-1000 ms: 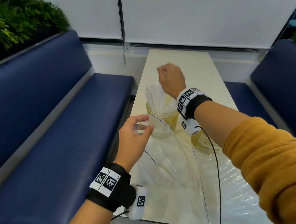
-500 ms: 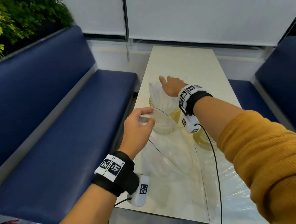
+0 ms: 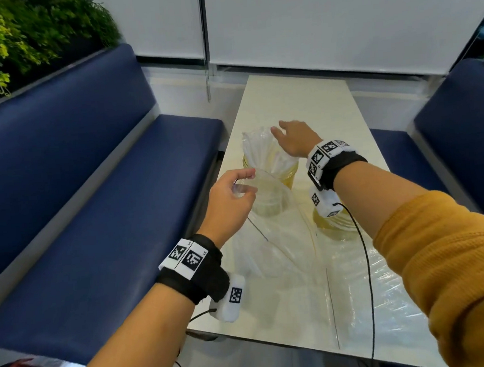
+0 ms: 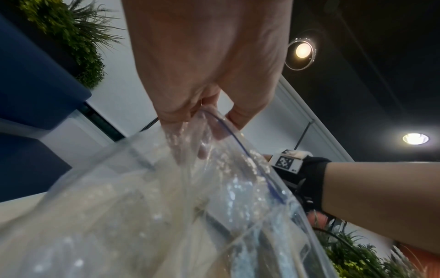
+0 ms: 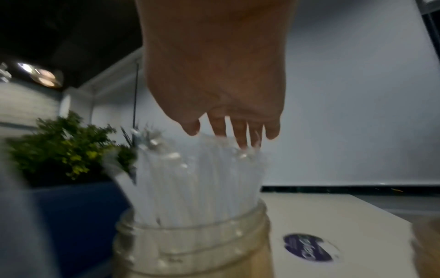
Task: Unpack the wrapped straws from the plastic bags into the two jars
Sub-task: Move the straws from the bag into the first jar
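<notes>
A clear jar [image 3: 287,177] [image 5: 190,244] stands on the pale table [image 3: 295,99], filled with a bundle of wrapped straws [image 3: 261,153] [image 5: 197,178] that stick up out of it. My right hand [image 3: 292,139] [image 5: 233,135] hovers over the straw tops, fingers straight and just touching them. My left hand [image 3: 230,195] [image 4: 204,116] pinches the rim of a clear plastic bag [image 3: 275,232] [image 4: 190,206] and holds it up in front of the jar. A second jar [image 3: 335,222] stands to the right, partly hidden behind my right wrist.
Another flat clear plastic bag [image 3: 366,295] lies on the near right of the table. Blue bench seats [image 3: 109,221] run along both sides. A blue round sticker [image 5: 309,246] marks the tabletop beyond the jar. Plants [image 3: 24,35] top the left bench back.
My right hand has let go of the straws, dropped lower and opened flat over their tops. The left hand keeps its pinch on the bag's rim.
</notes>
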The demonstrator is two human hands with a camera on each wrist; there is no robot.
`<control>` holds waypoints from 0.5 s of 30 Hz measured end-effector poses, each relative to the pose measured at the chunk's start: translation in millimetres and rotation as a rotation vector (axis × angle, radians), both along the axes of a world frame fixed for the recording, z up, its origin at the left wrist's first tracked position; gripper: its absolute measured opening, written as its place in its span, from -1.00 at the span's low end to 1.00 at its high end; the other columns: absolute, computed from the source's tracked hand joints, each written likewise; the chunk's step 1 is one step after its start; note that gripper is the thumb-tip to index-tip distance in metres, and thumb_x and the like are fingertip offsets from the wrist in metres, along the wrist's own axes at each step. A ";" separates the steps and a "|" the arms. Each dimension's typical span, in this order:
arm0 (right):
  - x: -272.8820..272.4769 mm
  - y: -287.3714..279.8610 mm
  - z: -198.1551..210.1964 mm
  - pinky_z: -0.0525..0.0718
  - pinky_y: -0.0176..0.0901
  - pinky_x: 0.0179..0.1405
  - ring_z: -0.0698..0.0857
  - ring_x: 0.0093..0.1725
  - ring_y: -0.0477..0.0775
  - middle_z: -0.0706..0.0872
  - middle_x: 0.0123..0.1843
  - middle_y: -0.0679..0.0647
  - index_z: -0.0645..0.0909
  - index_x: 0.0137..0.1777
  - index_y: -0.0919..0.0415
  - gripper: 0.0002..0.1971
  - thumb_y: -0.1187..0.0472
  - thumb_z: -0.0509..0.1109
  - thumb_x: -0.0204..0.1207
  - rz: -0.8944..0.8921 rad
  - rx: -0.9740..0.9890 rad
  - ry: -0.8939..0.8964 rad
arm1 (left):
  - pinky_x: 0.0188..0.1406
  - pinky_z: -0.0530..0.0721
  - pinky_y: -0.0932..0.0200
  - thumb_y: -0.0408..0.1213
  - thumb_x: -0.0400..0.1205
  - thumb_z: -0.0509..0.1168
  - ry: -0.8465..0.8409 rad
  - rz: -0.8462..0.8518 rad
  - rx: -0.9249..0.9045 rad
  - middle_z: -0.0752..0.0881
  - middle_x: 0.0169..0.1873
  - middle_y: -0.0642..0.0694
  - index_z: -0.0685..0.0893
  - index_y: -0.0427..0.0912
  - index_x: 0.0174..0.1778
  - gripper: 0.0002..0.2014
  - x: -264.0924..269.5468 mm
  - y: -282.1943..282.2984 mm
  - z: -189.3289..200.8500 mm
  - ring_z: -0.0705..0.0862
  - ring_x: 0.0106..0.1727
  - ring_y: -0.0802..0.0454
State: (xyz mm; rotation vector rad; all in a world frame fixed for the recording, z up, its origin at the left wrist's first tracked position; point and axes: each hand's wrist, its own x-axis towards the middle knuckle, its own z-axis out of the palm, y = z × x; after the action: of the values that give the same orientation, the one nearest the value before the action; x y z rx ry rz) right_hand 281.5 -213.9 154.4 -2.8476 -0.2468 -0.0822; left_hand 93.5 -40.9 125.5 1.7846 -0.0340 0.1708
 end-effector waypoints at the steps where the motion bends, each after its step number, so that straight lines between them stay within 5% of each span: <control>1: -10.6 3.1 7.5 0.55 0.15 0.38 0.55 0.44 0.32 0.60 0.46 0.26 0.57 0.48 0.23 -0.47 -0.12 0.07 0.76 0.007 0.000 -0.094 | -0.07 0.72 0.47 -0.59 0.61 0.24 0.004 -0.028 0.020 0.67 0.38 0.05 0.66 -0.11 0.39 -0.53 0.5 -2.4 1.7 0.78 0.20 0.13; 3: -39.1 14.1 27.6 0.63 0.04 0.07 0.66 0.22 0.25 0.71 0.23 0.17 0.69 0.29 0.16 -0.60 -0.06 0.17 0.71 -0.018 0.035 -0.300 | -0.10 0.70 0.49 -0.63 0.57 0.24 -0.004 -0.071 0.046 0.62 0.44 0.05 0.60 -0.12 0.47 -0.44 2.5 -6.8 3.6 0.74 0.28 0.15; 5: -76.4 23.0 48.1 0.56 -0.11 -0.24 0.68 -0.18 0.24 0.72 -0.19 0.12 0.70 -0.13 0.19 -0.67 0.02 0.19 0.63 -0.059 0.052 -0.345 | 0.03 0.72 0.42 -0.64 0.55 0.25 -0.017 -0.110 0.049 0.59 0.47 0.04 0.55 -0.14 0.54 -0.38 4.1 -10.6 3.3 0.70 0.35 0.15; 8: -129.9 23.2 44.2 0.78 -0.06 -0.26 0.75 -0.43 0.18 0.79 -0.43 0.13 0.65 -0.30 0.29 -0.65 0.10 0.20 0.59 -0.028 0.047 0.163 | 0.30 0.69 0.24 -0.65 0.50 0.27 -0.026 -0.164 0.034 0.55 0.48 -0.01 0.52 -0.14 0.57 -0.32 3.4 -15.1 -0.2 0.65 0.42 0.12; 10: -152.1 20.6 19.8 0.79 -0.05 -0.14 0.79 -0.32 0.17 0.81 -0.31 0.17 0.67 -0.19 0.32 -0.62 0.06 0.21 0.67 0.026 -0.037 0.489 | 0.39 0.65 0.20 -0.53 0.40 0.27 -0.047 -0.197 0.037 0.53 0.48 0.00 0.52 -0.16 0.57 -0.28 1.0 -16.5 -3.4 0.63 0.45 0.10; 12: -163.2 20.6 -5.9 0.62 -0.09 -0.07 0.75 0.00 0.25 0.77 0.07 0.24 0.66 0.13 0.38 -0.48 -0.14 0.20 0.71 0.092 -0.221 0.562 | 0.37 0.62 0.26 -0.46 0.34 0.23 -0.071 -0.231 0.057 0.53 0.48 0.02 0.53 -0.16 0.57 -0.24 -3.0 -18.0 -6.8 0.63 0.46 0.12; 15: -171.3 21.2 -29.6 0.48 -0.14 -0.34 0.67 0.04 0.27 0.69 0.26 0.29 0.58 0.34 0.40 -0.44 -0.15 0.19 0.74 0.065 -0.296 0.656 | 0.31 0.58 0.41 -0.48 0.33 0.18 -0.105 -0.270 0.071 0.53 0.49 0.03 0.55 -0.17 0.56 -0.24 -9.0 -21.4 -11.8 0.64 0.44 0.16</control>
State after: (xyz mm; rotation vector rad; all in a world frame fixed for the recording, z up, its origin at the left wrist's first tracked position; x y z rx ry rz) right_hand 110.2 -192.7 124.7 -2.9500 -0.2182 0.9524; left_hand 84.5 -62.3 113.7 1.8202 -0.3579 0.0695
